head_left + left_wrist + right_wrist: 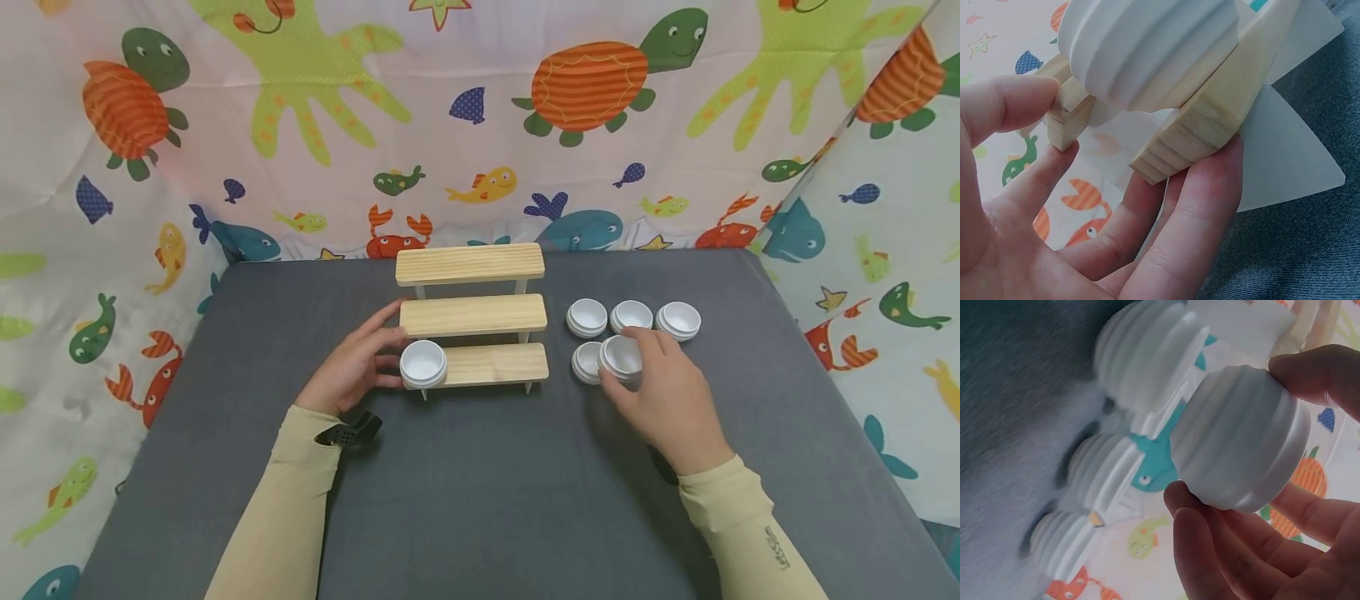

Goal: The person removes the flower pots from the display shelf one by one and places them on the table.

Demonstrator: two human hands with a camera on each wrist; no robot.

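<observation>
A three-tier stand with pale wooden boards is on the grey table. My left hand grips its left end; in the left wrist view the thumb and a finger pinch the middle board, while other fingers touch the underside of the lowest board. One small white ribbed bowl sits at the left of that lowest board. Between thumb and fingers, my right hand holds another white ribbed bowl, raised and overlapping a bowl behind it in the head view.
Right of the stand, three more white bowls line up in a back row. A patterned curtain with sea animals stands behind and along both sides of the grey table.
</observation>
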